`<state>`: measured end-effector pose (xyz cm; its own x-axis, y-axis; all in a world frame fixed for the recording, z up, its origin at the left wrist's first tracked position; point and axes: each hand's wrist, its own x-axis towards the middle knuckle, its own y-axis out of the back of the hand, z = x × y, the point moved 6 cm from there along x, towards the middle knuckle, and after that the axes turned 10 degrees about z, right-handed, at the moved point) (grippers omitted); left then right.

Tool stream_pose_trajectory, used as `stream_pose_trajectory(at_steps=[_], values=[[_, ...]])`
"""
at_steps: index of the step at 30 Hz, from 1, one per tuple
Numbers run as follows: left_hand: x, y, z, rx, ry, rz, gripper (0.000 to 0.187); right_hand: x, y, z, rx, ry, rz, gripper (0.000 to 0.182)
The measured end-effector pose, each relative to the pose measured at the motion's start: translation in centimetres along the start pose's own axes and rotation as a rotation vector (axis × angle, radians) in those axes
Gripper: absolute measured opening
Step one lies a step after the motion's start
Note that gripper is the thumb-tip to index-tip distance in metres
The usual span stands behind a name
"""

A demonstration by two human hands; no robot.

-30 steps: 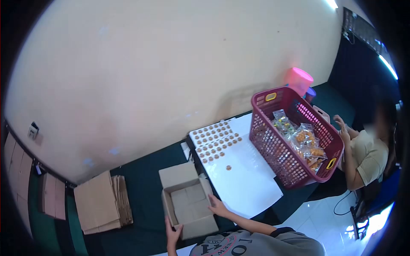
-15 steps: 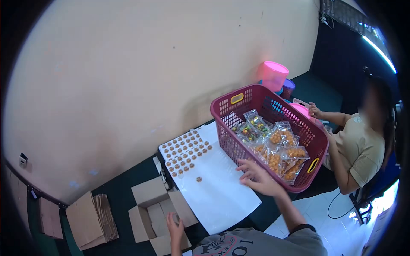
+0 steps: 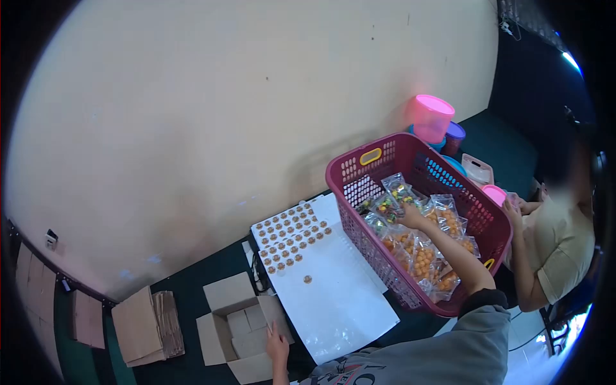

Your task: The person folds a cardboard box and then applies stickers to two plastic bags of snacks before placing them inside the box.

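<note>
My right hand (image 3: 411,217) is inside the maroon plastic basket (image 3: 372,247), its fingers closed on a clear bag of green and yellow snacks (image 3: 389,207). Just below and beside it lie several clear bags of round orange snacks (image 3: 425,260). My left hand (image 3: 278,346) rests at the right flap of an open cardboard box (image 3: 217,333), fingers stretched out along the cardboard. Inside the box only its bottom flaps show. Between box and basket a white sheet (image 3: 333,301) bears rows of round brown stickers (image 3: 282,234), with one sticker (image 3: 307,279) apart from the rows.
A stack of flattened cardboard boxes (image 3: 151,327) lies left of the open box. Behind the basket stand a pink tub (image 3: 432,119) and a purple-lidded container (image 3: 454,136). A co-worker (image 3: 555,250) sits at the right, hands near a pink lid (image 3: 494,195). The wall borders the table.
My right hand has moved from beside the basket's near rim to the bags inside. My left hand has shifted to the box's right flap. The view has turned slightly.
</note>
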<state>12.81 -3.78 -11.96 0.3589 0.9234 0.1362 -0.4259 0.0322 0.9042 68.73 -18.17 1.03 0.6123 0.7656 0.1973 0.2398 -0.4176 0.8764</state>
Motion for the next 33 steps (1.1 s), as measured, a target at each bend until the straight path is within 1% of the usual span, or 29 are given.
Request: stream_pose_trajectory(at_steps=[1,2,3,5,6,7,9,10,11,13,14,16,17,19,21,22,23,24,25,27,28,30,31,33], values=[[-0.1,-0.2,-0.3,0.009,0.042,-0.033,0.060,0.6,-0.4,1.1,-0.168,-0.137,0.064,0.066],[-0.2,0.1,-0.2,-0.058,-0.002,0.018,0.062,0.8,-0.8,1.9,-0.338,-0.273,0.126,0.077],[-0.3,0.3,-0.4,-0.046,0.014,0.024,0.062,0.9,-1.4,1.3,-0.327,-0.258,0.115,0.077],[-0.3,0.1,-0.2,0.017,-0.001,-0.008,0.061,1.1,-1.4,1.2,-0.490,-0.397,0.179,0.084],[-0.3,0.2,-0.1,0.011,0.010,-0.021,0.061,1.1,-1.7,0.9,-0.505,-0.456,0.079,0.098],[-0.3,0.3,-0.1,0.014,0.023,-0.019,0.061,1.3,-2.0,0.7,-0.504,-0.444,0.072,0.098],[-0.3,0.5,0.2,0.016,0.000,-0.003,0.060,1.2,-1.7,1.1,-0.521,-0.481,0.119,0.092],[-0.2,0.6,0.1,0.018,0.009,-0.001,0.060,1.4,-1.1,1.3,-0.439,-0.508,0.112,0.075],[-0.1,0.6,0.1,0.028,0.013,-0.007,0.060,1.4,-0.2,1.4,-0.439,-0.500,0.108,0.075],[0.1,0.7,0.3,0.033,0.029,-0.016,0.060,1.4,2.0,0.7,-0.210,-0.355,0.160,0.046],[0.2,1.0,0.6,0.030,0.020,0.004,0.060,1.4,3.0,1.0,-0.214,-0.351,0.151,0.046],[0.0,0.9,0.5,0.021,0.007,0.021,0.060,1.4,6.1,0.5,-0.348,-0.259,0.298,0.029],[0.1,0.7,0.3,0.015,0.013,0.025,0.060,0.7,7.5,0.3,-0.355,-0.260,0.299,0.029],[-0.2,0.5,0.2,-0.004,0.025,0.027,0.060,-1.5,11.2,-2.7,0.255,-0.303,0.215,0.024],[-0.3,1.6,1.2,-0.065,-0.022,0.126,0.062,-4.2,14.3,-6.7,0.636,-0.270,0.197,0.017],[-0.2,1.6,1.3,-0.080,-0.018,0.131,0.062,-6.1,15.9,-9.1,0.742,-0.241,0.209,0.015],[-0.1,1.9,1.5,-0.020,-0.048,0.184,0.065,-8.1,17.1,-11.7,0.848,-0.215,0.220,0.015],[-0.3,2.3,1.6,0.043,-0.078,0.232,0.068,-10.1,18.1,-14.4,0.890,-0.188,0.229,0.014],[-0.3,2.6,1.9,0.034,-0.077,0.227,0.068,-11.9,18.4,-16.6,0.933,-0.164,0.238,0.014],[0.1,3.4,2.6,-0.342,0.033,0.107,0.072,-15.0,17.0,-18.4,0.942,-0.178,0.214,0.013],[0.2,4.2,3.1,-0.335,0.038,0.099,0.072,-16.0,17.1,-21.2,0.865,-0.143,0.218,0.014],[1.0,6.2,6.2,-0.871,-0.077,-0.033,0.073,-17.3,14.7,-25.9,0.755,-0.062,0.253,0.015],[1.5,8.1,7.5,-0.859,-0.078,-0.041,0.073,-17.4,12.3,-28.7,0.859,0.060,0.171,0.015],[1.2,10.9,11.1,-1.438,-0.102,-0.398,0.071,-18.0,4.8,-31.8,1.164,-0.052,-0.134,0.016]])
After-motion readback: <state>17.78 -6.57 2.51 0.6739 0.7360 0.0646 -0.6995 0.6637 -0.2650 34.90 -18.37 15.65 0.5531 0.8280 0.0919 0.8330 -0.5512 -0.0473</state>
